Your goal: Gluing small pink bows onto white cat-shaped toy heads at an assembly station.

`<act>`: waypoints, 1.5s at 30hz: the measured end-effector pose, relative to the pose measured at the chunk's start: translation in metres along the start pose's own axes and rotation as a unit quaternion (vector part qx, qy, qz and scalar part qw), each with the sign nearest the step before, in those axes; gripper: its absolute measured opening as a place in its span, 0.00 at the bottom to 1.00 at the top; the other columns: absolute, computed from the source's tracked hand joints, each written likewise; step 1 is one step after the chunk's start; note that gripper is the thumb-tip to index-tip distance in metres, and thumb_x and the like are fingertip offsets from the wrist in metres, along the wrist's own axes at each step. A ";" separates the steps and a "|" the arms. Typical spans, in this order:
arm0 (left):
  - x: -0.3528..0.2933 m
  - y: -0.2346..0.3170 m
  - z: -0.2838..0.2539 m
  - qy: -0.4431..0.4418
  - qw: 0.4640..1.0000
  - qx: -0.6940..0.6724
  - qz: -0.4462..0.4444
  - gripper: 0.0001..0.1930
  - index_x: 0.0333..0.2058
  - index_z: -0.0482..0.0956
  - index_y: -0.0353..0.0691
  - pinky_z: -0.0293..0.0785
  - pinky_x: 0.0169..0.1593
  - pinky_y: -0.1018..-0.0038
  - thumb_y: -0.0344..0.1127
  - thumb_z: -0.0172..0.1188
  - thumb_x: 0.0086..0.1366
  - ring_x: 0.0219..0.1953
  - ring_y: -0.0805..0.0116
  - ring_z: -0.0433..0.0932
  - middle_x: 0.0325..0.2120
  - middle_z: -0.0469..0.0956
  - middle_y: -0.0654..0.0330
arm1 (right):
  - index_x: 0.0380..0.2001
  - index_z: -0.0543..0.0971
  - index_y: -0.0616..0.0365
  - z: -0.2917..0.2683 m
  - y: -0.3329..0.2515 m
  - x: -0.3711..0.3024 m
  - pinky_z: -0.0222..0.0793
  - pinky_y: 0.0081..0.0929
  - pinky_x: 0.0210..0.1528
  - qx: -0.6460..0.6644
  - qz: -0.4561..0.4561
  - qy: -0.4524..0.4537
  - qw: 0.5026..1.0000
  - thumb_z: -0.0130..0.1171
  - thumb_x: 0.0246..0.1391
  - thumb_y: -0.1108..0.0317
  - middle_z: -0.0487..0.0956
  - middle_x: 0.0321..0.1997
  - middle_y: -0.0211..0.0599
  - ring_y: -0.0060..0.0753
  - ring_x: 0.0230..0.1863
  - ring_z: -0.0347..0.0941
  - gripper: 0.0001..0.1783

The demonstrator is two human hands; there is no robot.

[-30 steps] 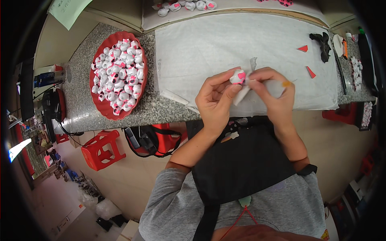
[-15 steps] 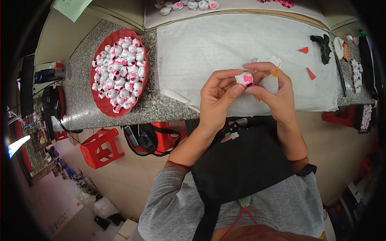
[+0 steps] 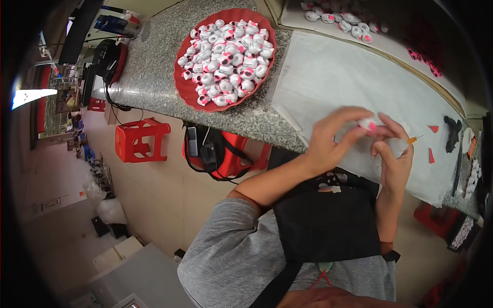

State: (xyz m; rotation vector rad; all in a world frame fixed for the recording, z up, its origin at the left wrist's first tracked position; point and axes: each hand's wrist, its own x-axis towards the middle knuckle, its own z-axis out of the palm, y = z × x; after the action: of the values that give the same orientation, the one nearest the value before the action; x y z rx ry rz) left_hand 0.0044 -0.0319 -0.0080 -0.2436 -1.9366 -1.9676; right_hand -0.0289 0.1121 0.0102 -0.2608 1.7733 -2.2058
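Note:
Between the fingertips of my left hand point(image 3: 328, 143) is a small white figurine point(image 3: 367, 124) with pink patches, raised over the white-covered worktop. My right hand point(image 3: 394, 163) is closed around a small translucent squeeze bottle point(image 3: 398, 147), whose orange needle tip point(image 3: 412, 139) points right. The right fingers are close beside the figurine; I cannot tell whether they touch it. To the left stands a red scalloped dish point(image 3: 209, 106), heaped with many similar white, pink and black figurines point(image 3: 226, 61).
White sheeting point(image 3: 321, 77) covers the worktop. Two red pieces point(image 3: 432, 155) and a crumpled black thing point(image 3: 452, 134) lie to the right. More figurines sit on the back shelf point(image 3: 303, 20). A red stool point(image 3: 141, 141) and a black bag point(image 3: 210, 154) are below the counter.
The view has swung left, so the dish and worktop appear shifted and tilted. The figurine, earlier held close between both hands, is now at my left fingertips, and the bottle's tip has turned outward.

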 end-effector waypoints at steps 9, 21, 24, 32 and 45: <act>0.055 0.038 -0.139 0.145 0.778 0.602 0.102 0.13 0.35 0.70 0.34 0.62 0.43 0.68 0.31 0.54 0.49 0.40 0.56 0.67 0.36 0.70 0.50 | 0.45 0.61 0.60 -0.029 -0.004 0.002 0.57 0.12 0.23 -0.070 -0.052 0.041 0.995 0.53 0.31 0.78 0.65 0.31 0.33 0.16 0.23 0.59 0.30; 0.207 -0.078 0.026 -0.156 0.782 0.589 0.134 0.13 0.33 0.73 0.42 0.67 0.33 0.69 0.34 0.55 0.45 0.31 0.60 0.71 0.25 0.73 0.58 | 0.36 0.61 0.62 -0.039 -0.010 -0.017 0.64 0.24 0.27 0.009 -0.054 0.017 0.998 0.44 0.40 0.73 0.59 0.40 0.39 0.30 0.34 0.63 0.15; 0.214 -0.092 0.034 -0.168 0.800 0.561 0.126 0.14 0.35 0.72 0.43 0.67 0.33 0.69 0.33 0.54 0.45 0.29 0.59 0.72 0.25 0.74 0.58 | 0.38 0.63 0.64 -0.051 -0.011 -0.022 0.66 0.25 0.26 -0.022 -0.070 0.018 0.997 0.44 0.41 0.73 0.59 0.41 0.39 0.31 0.35 0.63 0.17; 0.117 0.002 0.015 -0.116 0.977 -0.088 -0.154 0.13 0.39 0.66 0.32 0.65 0.43 0.75 0.28 0.46 0.53 0.33 0.66 0.72 0.34 0.70 0.53 | 0.37 0.62 0.65 -0.060 -0.015 -0.026 0.65 0.24 0.24 0.023 -0.114 0.096 0.989 0.47 0.40 0.74 0.60 0.41 0.40 0.31 0.33 0.64 0.17; 0.013 0.004 0.021 0.008 0.945 -0.290 -0.151 0.15 0.38 0.64 0.31 0.67 0.41 0.76 0.20 0.51 0.49 0.37 0.69 0.69 0.36 0.68 0.54 | 0.28 0.65 0.58 -0.028 -0.022 -0.024 0.60 0.17 0.28 -0.008 -0.316 0.151 0.937 0.60 0.31 0.74 0.64 0.31 0.38 0.24 0.30 0.62 0.18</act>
State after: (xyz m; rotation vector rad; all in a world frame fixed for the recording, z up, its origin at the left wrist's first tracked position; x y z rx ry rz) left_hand -0.0085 -0.0123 0.0017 -0.0774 -1.3959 -2.7032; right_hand -0.0178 0.1498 0.0265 -0.5975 2.0854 -2.7951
